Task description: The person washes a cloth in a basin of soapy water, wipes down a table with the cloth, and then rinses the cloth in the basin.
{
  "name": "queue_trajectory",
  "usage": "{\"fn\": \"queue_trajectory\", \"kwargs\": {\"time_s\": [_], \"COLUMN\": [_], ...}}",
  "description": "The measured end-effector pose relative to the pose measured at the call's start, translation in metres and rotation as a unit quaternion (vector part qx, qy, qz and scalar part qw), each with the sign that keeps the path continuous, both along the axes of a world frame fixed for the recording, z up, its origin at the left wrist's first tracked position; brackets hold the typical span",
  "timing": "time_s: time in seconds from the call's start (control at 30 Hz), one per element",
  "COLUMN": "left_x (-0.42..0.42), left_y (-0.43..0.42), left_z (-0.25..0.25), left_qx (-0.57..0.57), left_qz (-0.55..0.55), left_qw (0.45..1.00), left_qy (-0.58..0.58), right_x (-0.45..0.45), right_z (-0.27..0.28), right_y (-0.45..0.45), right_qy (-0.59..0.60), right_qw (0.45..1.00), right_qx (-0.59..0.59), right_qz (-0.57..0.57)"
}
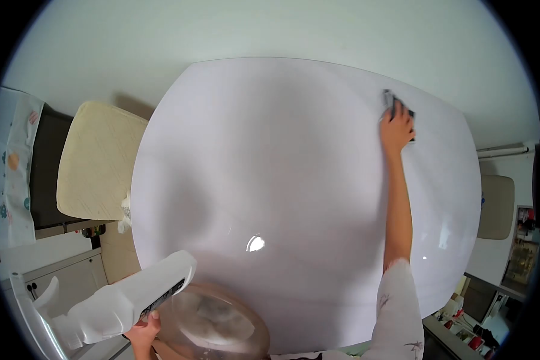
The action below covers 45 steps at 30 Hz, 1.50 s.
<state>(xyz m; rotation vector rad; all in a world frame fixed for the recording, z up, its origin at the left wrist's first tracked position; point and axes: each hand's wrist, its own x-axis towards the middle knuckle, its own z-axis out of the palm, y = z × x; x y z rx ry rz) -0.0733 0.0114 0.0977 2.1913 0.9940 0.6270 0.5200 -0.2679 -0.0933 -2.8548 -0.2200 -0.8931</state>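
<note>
At the lower left, my left hand (143, 333) is wrapped round a large white spray bottle (111, 303), which is tilted with its trigger head towards the lower left corner. A dark label shows on the bottle's side. My right arm is stretched over a glossy white table (270, 150). Near the table's far right edge, my right hand (398, 127) presses on a folded dark and grey cloth (411, 133). The fingers lie over the cloth and hide part of it.
A see-through brownish rounded seat or bowl (246, 318) is at the near edge. A cream padded chair (99, 162) stands left, another chair (497, 207) right. Patterned fabric (9, 162) hangs far left. Cluttered shelves (471, 327) are at lower right; a pale wall runs behind.
</note>
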Motion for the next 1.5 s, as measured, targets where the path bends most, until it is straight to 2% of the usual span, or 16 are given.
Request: {"fn": "queue_trajectory", "kwargs": {"time_s": [0.1, 0.2, 0.23, 0.27, 0.3, 0.33, 0.47, 0.57, 0.7, 0.77, 0.97, 1.1, 1.17, 1.27, 1.4, 1.5], "left_x": [0.005, 0.015, 0.018, 0.022, 0.027, 0.033, 0.053, 0.061, 0.077, 0.078, 0.084, 0.071, 0.055, 0.046, 0.043, 0.024], "left_y": [-0.005, -0.006, -0.006, -0.006, -0.005, -0.004, -0.001, 0.005, -0.001, -0.004, -0.013, -0.011, -0.013, -0.013, -0.015, -0.012], "left_z": [-0.001, -0.002, -0.003, -0.002, 0.000, 0.001, 0.007, 0.010, 0.005, -0.001, 0.011, 0.011, 0.002, -0.001, 0.004, 0.012], "left_qx": [-0.025, -0.044, -0.044, -0.039, -0.034, -0.029, -0.017, -0.016, -0.014, -0.052, -0.106, -0.130, -0.120, -0.104, -0.139, -0.086], "left_qz": [0.014, 0.025, 0.021, 0.009, -0.005, -0.018, -0.068, -0.098, -0.133, -0.121, -0.092, -0.067, -0.056, -0.054, -0.042, -0.061], "left_qw": [1.000, 0.999, 0.999, 0.999, 0.999, 0.999, 0.997, 0.995, 0.991, 0.991, 0.988, 0.987, 0.990, 0.993, 0.989, 0.991], "left_qy": [0.003, 0.001, 0.003, 0.006, 0.008, 0.008, 0.007, 0.014, 0.027, 0.026, 0.067, 0.070, 0.042, 0.024, -0.007, 0.080], "right_x": [0.031, -0.002, -0.026, -0.056, -0.081, -0.108, -0.181, -0.142, -0.033, 0.006, 0.050, 0.044, 0.027, -0.007, -0.076, -0.126], "right_z": [0.013, 0.009, 0.000, 0.009, 0.002, 0.014, 0.004, 0.014, 0.014, 0.005, 0.012, 0.005, 0.015, 0.008, 0.007, 0.011], "right_y": [0.047, 0.156, 0.193, 0.231, 0.268, 0.292, 0.333, 0.299, 0.216, 0.170, 0.056, 0.069, 0.109, 0.182, 0.301, 0.373], "right_qy": [0.046, 0.038, -0.028, 0.076, 0.060, 0.143, 0.025, 0.085, 0.051, 0.027, 0.035, -0.040, 0.040, 0.018, 0.004, 0.062], "right_qw": [0.987, 0.998, 0.998, 0.987, 0.975, 0.920, 0.817, 0.832, 0.946, 0.938, 0.989, 0.999, 0.996, 1.000, 0.969, 0.935], "right_qx": [-0.005, -0.041, -0.005, 0.004, 0.015, 0.088, 0.068, 0.045, 0.036, 0.049, 0.009, -0.002, 0.013, -0.008, 0.057, 0.041], "right_qz": [-0.153, -0.038, 0.061, 0.141, 0.213, 0.354, 0.572, 0.547, 0.317, 0.341, 0.144, 0.009, -0.075, -0.008, 0.239, 0.345]}}
